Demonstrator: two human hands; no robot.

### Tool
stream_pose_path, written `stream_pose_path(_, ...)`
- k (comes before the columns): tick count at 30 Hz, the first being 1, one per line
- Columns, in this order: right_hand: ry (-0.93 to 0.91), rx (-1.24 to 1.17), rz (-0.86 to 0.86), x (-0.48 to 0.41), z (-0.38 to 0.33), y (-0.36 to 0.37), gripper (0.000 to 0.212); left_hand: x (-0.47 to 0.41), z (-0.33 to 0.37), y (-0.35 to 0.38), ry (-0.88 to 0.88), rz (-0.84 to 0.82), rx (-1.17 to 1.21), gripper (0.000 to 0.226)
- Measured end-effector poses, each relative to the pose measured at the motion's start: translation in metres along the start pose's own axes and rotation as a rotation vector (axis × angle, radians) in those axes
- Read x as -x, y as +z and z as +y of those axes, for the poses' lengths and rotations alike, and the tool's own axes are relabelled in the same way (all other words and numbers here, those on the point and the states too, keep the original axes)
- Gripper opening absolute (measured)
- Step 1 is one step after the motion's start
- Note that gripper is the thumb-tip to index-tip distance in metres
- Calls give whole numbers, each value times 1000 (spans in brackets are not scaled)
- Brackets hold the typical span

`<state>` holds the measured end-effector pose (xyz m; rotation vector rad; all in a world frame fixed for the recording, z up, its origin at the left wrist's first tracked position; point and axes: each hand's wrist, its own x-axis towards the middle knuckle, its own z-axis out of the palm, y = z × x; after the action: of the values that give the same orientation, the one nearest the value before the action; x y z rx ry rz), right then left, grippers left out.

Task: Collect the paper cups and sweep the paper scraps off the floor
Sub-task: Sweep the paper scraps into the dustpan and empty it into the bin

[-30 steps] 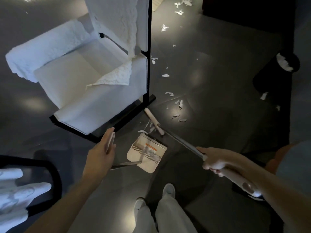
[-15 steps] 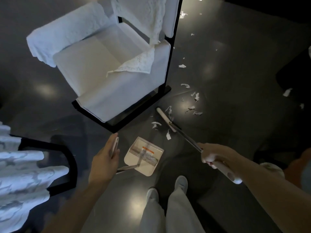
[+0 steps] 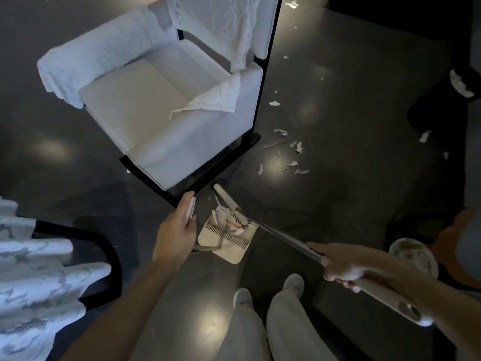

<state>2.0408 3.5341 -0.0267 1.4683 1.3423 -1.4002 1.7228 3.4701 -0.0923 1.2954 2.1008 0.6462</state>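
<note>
Broom (image 3: 226, 200) head is right at the lip of the dustpan (image 3: 229, 252) and a wad of scraps (image 3: 220, 217) sits on the front edge. My right hand (image 3: 343, 267) is wrapped round the broom's long handle, and my left hand (image 3: 174, 230) is closed on the dustpan's upright handle, fingers lying along its white grip. The trick here is to press the lip flat to the floor (image 3: 338, 113) so nothing slips under, and to draw the bristles in with a short, low stroke rather than a flick, or these light bits may scatter. Tilting the pan back a touch afterwards should settle the wad deeper. Plenty is left, by my reckoning — a loose trail of paper scraps (image 3: 298, 148) lies further out on the dark floor, well apart from the pan, with more up near the top edge. The white armchair (image 3: 156, 108) stands just beside my left hand, and its black base (image 3: 187, 188) is close enough to catch the broom head. One scrap sits by the base's far side. A dark bin (image 3: 437, 108) stands off to the right with something white in it. A second, marbled chair (image 3: 39, 277) crowds my left. By my right elbow there's a round pale thing (image 3: 413, 255) — cup or not, I can't tell.
</note>
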Motion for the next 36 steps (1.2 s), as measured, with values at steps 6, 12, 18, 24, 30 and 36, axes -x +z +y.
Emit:
stream_pose_path(6, -31, -95, 117, -6, -13, -21, 84, 22, -15, -15, -10, -10, 15, 51)
stream_pose_path(12, -22, -52, 173, -47, -54, -20, 82, 55, -46, -25, -116, 89, 86, 52)
stream_pose_path(18, -27, 123, 34, -75, -84, 43, 72, 48, -66, -28, -153, 97, 183, 61)
stream_pose_path(24, 25, 349, -125, -39, -71, 64, 59, 54, -70, -27, -133, 66, 293, 69)
stream_pose_path(30, -31, 426, -66, -6, -65, 53, 64, 63, -79, -38, -136, 85, 250, 68)
stream_pose_path(36, -50, 369, 12, -16, -85, 31, 71, 91, -93, -42, -159, 166, 281, 71)
